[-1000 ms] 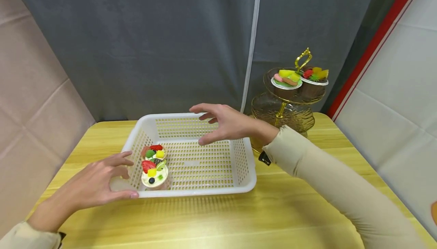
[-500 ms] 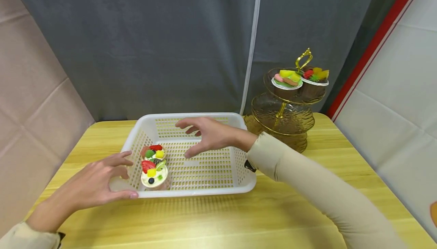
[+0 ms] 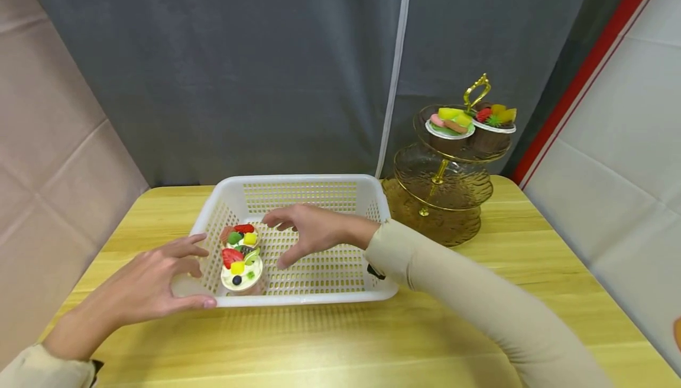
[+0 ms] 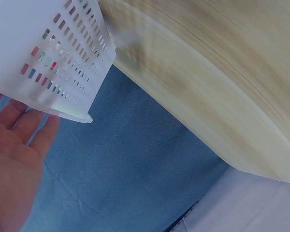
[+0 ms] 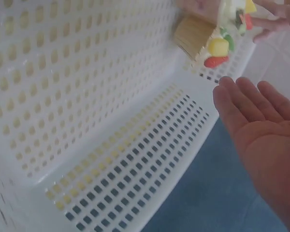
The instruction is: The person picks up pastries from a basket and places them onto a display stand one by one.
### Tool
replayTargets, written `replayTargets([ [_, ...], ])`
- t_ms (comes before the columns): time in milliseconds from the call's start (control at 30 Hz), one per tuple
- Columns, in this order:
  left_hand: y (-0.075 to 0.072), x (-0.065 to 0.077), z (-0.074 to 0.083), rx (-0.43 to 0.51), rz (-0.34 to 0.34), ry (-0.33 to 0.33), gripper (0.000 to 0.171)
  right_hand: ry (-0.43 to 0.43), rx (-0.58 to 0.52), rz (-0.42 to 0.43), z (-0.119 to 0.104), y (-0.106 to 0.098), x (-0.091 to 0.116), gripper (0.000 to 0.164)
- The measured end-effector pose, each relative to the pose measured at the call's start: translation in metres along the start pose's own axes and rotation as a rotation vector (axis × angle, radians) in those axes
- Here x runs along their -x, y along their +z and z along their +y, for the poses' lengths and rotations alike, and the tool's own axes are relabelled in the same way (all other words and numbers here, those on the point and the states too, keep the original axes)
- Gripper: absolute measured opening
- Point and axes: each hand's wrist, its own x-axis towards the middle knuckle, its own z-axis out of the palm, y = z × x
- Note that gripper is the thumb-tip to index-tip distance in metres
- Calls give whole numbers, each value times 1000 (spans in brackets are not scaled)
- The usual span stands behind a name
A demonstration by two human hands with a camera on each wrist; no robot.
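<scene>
A white plastic basket [image 3: 319,298] with slotted walls stands on the table. Two dessert cups sit inside at its left end: the front cup [image 3: 242,274] shows cream, strawberry, a yellow cube and a blueberry; the rear cup [image 3: 249,238] has red, green and yellow toppings. My left hand [image 3: 154,284] rests at the basket's front left corner, thumb near the front rim, fingers spread along the left side. In the left wrist view its fingertips [image 4: 50,124] touch the rim. Over the basket, my right hand [image 3: 314,231] hovers with fingers spread and holds nothing, right of the cups.
A gold-trimmed tiered stand [image 3: 444,199] rises at the back right. Two fruit-topped dessert cups, a left one [image 3: 449,131] and a right one [image 3: 495,128], are on its top tier. A grey curtain [image 3: 255,80] hangs behind the wooden table [image 3: 319,346].
My right hand has moved left and lower over the basket, closer to the dessert cups. The left hand and the cups have stayed in place.
</scene>
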Motion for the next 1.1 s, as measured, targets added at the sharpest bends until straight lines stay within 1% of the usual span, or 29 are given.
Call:
replayTargets([
  [267,0,0,0,12,1,14,43,26,18,-55,1,20,-11,79],
  [500,0,0,0,9,-2,-2,42,25,25,-85,2,34,-21,76],
  [633,0,0,0,7,-1,-1,42,28,44,-84,2,39,-26,75],
  [900,-1,2,1,3,4,6,41,-2,66,-82,4,47,-35,71],
  [1100,-1,1,1,6,11,9,40,9,75,-82,2,50,-41,71],
])
